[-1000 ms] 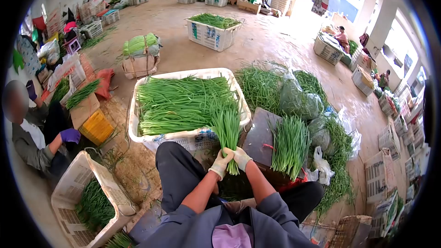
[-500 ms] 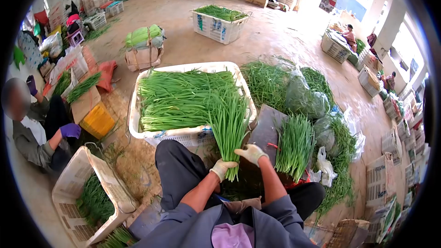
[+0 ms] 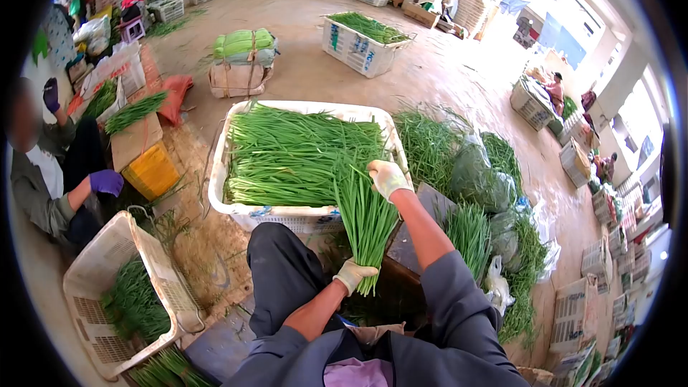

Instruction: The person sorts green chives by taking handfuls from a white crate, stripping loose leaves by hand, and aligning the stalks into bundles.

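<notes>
My left hand (image 3: 355,276), in a pale work glove, is wrapped round the lower part of a bunch of green chives (image 3: 364,222). The bunch stands tilted in front of me, its leafy tops against the near right side of a white plastic crate (image 3: 218,186). More chives (image 3: 301,150) lie heaped in that crate. My right hand (image 3: 389,178), gloved too, is at the tops of the bunch by the crate's right rim. Its fingers are curled together on chive blades at the edge of the bunch, partly hidden by the glove.
Right of me, another bunch of chives (image 3: 469,236) lies beside a dark board (image 3: 432,204). Loose greens (image 3: 423,143) and plastic bags (image 3: 480,172) spread beyond. At left, a tipped crate (image 3: 129,301) holds greens, and a person in purple gloves (image 3: 107,182) sits near a yellow box (image 3: 150,170).
My right hand has moved from the lower stems up to the bunch's leafy tops. The left hand keeps its hold near the base. The whole view has shifted slightly.
</notes>
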The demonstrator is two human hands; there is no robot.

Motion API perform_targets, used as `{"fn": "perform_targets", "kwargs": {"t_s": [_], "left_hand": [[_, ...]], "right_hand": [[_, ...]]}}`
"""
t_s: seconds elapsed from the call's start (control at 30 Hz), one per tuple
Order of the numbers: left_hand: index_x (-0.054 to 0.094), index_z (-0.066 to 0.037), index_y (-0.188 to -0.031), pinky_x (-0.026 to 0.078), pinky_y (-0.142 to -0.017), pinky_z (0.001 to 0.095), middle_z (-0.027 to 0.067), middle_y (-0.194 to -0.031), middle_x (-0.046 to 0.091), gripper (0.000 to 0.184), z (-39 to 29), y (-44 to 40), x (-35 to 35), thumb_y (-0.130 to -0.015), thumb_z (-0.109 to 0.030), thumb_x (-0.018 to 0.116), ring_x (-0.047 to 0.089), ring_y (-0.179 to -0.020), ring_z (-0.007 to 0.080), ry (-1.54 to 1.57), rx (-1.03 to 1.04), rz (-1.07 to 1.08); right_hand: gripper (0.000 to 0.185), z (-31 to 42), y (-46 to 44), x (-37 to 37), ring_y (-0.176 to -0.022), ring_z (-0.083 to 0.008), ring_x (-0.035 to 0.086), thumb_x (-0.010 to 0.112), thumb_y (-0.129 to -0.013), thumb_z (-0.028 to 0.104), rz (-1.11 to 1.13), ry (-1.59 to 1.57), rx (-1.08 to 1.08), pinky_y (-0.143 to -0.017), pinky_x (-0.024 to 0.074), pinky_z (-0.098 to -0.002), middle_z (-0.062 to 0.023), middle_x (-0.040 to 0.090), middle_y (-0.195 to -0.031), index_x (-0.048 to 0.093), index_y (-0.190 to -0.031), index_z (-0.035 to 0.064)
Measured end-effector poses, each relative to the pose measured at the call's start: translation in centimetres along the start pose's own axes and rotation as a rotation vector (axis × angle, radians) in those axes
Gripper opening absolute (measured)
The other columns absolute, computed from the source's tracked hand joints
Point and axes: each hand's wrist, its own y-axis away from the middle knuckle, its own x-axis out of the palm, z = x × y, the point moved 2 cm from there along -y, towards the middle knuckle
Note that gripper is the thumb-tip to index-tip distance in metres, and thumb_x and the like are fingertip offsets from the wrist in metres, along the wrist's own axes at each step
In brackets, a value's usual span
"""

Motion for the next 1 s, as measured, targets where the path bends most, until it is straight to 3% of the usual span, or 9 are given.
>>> {"fn": "perform_targets", "kwargs": {"t_s": [0.1, 0.33, 0.43, 0.47, 0.63, 0.77, 0.83, 0.9, 1.0], "left_hand": [[0.068, -0.002, -0.115, 0.051, -0.088, 0.0323, 0.0055, -0.105, 0.071, 0.043, -0.3, 0.0, -0.3, -0.074, 0.003, 0.078, 0.067, -0.092, 0.0174, 0.004, 0.007, 0.004], [0.069, -0.002, -0.112, 0.052, -0.084, 0.0320, 0.0041, -0.102, 0.071, 0.039, -1.1, 0.2, -0.6, -0.074, 0.001, 0.079, 0.067, -0.089, 0.0162, -0.024, -0.013, 0.004], [0.069, -0.003, -0.111, 0.053, -0.083, 0.0318, 0.0036, -0.101, 0.071, 0.038, -1.1, 0.0, -0.8, -0.075, 0.001, 0.078, 0.067, -0.088, 0.0159, -0.031, -0.017, 0.011], [0.069, -0.003, -0.113, 0.052, -0.084, 0.0314, 0.0033, -0.102, 0.071, 0.039, -0.8, -0.4, -1.1, -0.075, 0.002, 0.077, 0.066, -0.089, 0.0157, -0.012, -0.018, 0.021], [0.068, -0.003, -0.115, 0.052, -0.085, 0.0319, 0.0035, -0.106, 0.070, 0.041, -1.7, -0.9, -0.5, -0.075, 0.003, 0.076, 0.066, -0.091, 0.0164, 0.090, 0.001, 0.028], [0.068, -0.003, -0.116, 0.052, -0.085, 0.0335, 0.0043, -0.105, 0.070, 0.043, -1.6, -1.1, -0.1, -0.074, 0.004, 0.075, 0.066, -0.090, 0.0175, 0.059, -0.026, -0.038], [0.068, -0.002, -0.115, 0.052, -0.084, 0.0335, 0.0049, -0.104, 0.070, 0.043, -2.2, -0.9, 0.0, -0.073, 0.004, 0.075, 0.066, -0.089, 0.0177, -0.044, -0.041, -0.128], [0.067, -0.002, -0.114, 0.053, -0.082, 0.0333, 0.0048, -0.104, 0.070, 0.041, -1.7, -1.3, -0.3, -0.074, 0.002, 0.073, 0.066, -0.089, 0.0178, -0.124, -0.037, -0.131], [0.069, -0.003, -0.111, 0.054, -0.080, 0.0318, 0.0054, -0.100, 0.072, 0.035, -3.8, -0.4, 0.5, -0.077, -0.008, 0.075, 0.067, -0.088, 0.0172, -0.371, 0.081, -0.203]], "right_hand": [[0.029, -0.3, -0.7, 0.4, -0.094, -0.0344, 0.067, 0.067, -0.086, 0.026, 0.003, 0.358, -0.008, -0.083, 0.0523, -0.0432, -0.0177, 0.070, -0.098, 0.070, -0.106, 0.0056], [0.027, -0.7, -1.2, 0.0, -0.096, -0.0346, 0.066, 0.070, -0.081, 0.032, 0.110, 0.255, 0.046, -0.086, 0.0515, -0.0437, -0.0153, 0.071, -0.097, 0.075, -0.097, 0.0104], [0.025, -1.2, -0.7, -1.4, -0.065, -0.0201, 0.068, 0.073, -0.083, 0.024, 0.087, -0.209, 0.262, -0.067, 0.0541, -0.0328, -0.0123, 0.073, -0.086, 0.075, -0.097, 0.0023], [0.025, -1.1, -0.4, -1.9, -0.055, -0.0125, 0.063, 0.072, -0.085, 0.019, 0.071, -0.347, 0.258, -0.057, 0.0507, -0.0272, -0.0082, 0.071, -0.081, 0.073, -0.096, -0.0030], [0.019, 3.0, 5.4, -5.4, -0.053, -0.0107, 0.060, 0.071, -0.086, 0.014, -0.080, -0.531, 0.314, -0.051, 0.0474, -0.0275, -0.0045, 0.065, -0.074, 0.071, -0.095, -0.0031], [0.011, 6.7, 13.4, -6.3, -0.058, -0.0099, 0.062, 0.070, -0.088, 0.008, -0.295, -0.435, 0.143, -0.056, 0.0491, -0.0267, -0.0047, 0.068, -0.077, 0.071, -0.094, -0.0016], [0.012, 7.9, 16.4, -6.3, -0.068, -0.0167, 0.068, 0.073, -0.080, 0.005, -0.372, -0.149, -0.230, -0.063, 0.0535, -0.0272, -0.0116, 0.072, -0.089, 0.073, -0.092, 0.0017], [0.016, 9.8, 19.3, -6.5, -0.084, -0.0203, 0.072, 0.073, -0.078, 0.006, -0.230, 0.015, -0.445, -0.068, 0.0561, -0.0316, -0.0111, 0.074, -0.093, 0.074, -0.093, 0.0050], [0.018, 12.0, 22.9, -5.4, -0.077, -0.0222, 0.070, 0.074, -0.075, 0.008, 0.084, 0.139, -0.625, -0.066, 0.0563, -0.0314, -0.0070, 0.072, -0.099, 0.072, -0.093, 0.0103]]}}
